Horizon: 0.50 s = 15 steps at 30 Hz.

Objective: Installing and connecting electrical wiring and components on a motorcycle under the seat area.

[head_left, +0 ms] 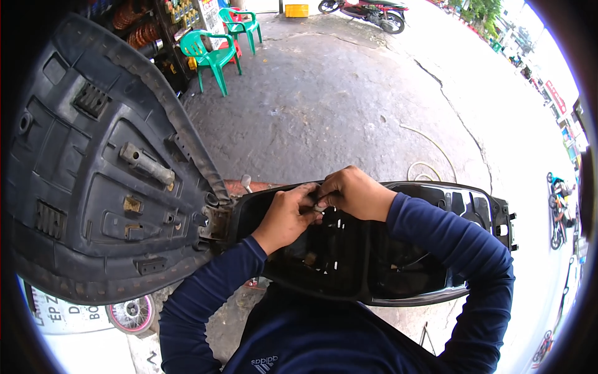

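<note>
My left hand (283,217) and my right hand (356,194) meet over the far side of a scooter's black underseat storage box (367,262). The fingers of both are pinched together around a small part with a pale, greyish end; its kind is too small and too covered to make out. On the left, the scooter's seat (93,162) is tipped open on its hinge (216,223), its ribbed black underside showing. The box has a dark front compartment beneath my hands and a glossy rear one under my right forearm.
Beyond the scooter lie stained concrete and a thin pale hose (436,143). Green plastic chairs (215,57) stand by goods shelves at the far left. A red parked motorbike (367,12) and a yellow crate (297,10) are farther off. Riders pass on the road at right.
</note>
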{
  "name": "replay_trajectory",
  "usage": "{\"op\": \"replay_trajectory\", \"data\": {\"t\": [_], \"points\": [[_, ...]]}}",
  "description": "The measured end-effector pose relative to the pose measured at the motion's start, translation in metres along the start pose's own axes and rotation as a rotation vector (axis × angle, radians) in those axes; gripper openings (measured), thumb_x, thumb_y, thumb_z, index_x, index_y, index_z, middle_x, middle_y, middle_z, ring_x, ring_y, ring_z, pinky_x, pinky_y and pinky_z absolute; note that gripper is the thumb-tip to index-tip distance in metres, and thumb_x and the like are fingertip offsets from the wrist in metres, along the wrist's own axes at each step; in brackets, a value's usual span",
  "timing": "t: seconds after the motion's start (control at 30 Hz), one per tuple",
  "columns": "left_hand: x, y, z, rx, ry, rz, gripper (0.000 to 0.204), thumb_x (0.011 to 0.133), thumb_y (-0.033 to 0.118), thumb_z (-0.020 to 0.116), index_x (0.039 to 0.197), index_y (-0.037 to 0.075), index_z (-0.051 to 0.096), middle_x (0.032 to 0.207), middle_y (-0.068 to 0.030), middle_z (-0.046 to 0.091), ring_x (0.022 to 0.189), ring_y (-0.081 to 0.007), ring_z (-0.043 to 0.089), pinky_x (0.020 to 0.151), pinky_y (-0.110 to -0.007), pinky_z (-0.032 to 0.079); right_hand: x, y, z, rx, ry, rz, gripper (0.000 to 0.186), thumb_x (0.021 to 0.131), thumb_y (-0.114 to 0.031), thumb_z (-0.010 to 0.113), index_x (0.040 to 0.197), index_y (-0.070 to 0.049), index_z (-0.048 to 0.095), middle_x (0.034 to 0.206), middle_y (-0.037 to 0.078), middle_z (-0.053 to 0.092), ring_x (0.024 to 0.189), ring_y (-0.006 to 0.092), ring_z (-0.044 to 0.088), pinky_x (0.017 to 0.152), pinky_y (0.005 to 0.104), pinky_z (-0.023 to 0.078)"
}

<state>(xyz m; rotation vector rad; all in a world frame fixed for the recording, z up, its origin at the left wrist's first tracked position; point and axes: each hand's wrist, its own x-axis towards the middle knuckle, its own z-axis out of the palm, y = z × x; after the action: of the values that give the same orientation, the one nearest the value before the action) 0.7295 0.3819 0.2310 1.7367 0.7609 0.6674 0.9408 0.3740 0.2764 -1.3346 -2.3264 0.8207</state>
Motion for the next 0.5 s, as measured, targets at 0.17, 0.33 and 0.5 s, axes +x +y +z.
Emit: {"op": "replay_trajectory", "data": {"t": [0.17,0.33,0.5], "points": [[-0.001,-0.017,-0.006,-0.204,-0.048,-0.056,0.031,0.091,-0.007,0.065,0.122,-0.008,0.061,0.108,-0.0126,0.070,0.093,-0.0167,0.070,0.084,-0.030,0.059,-0.035,-0.064,-0.099,-0.081,0.196,-0.033,0.016,0.088,-0.010,0.069,0.095,0.004,0.071,0.092,0.021,0.071,0.082,0.0372,0.068,0.077,0.0427,0.054],[-0.016,-0.009,-0.029,0.257,0.077,0.052,0.029,0.083,0.006,0.077,0.107,-0.007,0.070,0.097,-0.0190,0.075,0.089,-0.0223,0.074,0.084,-0.032,0.057,-0.130,-0.082,-0.138,-0.283,0.237,0.344,0.019,0.087,-0.016,0.073,0.085,0.003,0.069,0.070,0.018,0.066,0.065,0.0359,0.065,0.064,0.0417,0.051],[-0.011,-0.001,-0.036,0.308,0.109,0.012,0.029,0.085,0.013,0.077,0.106,-0.006,0.070,0.094,-0.0182,0.076,0.090,-0.0232,0.074,0.084,-0.031,0.055,-0.163,-0.063,-0.089,-0.298,0.389,0.548,0.036,0.077,-0.025,0.083,0.092,0.004,0.068,0.069,0.020,0.065,0.063,0.0355,0.065,0.062,0.0412,0.049]]}}
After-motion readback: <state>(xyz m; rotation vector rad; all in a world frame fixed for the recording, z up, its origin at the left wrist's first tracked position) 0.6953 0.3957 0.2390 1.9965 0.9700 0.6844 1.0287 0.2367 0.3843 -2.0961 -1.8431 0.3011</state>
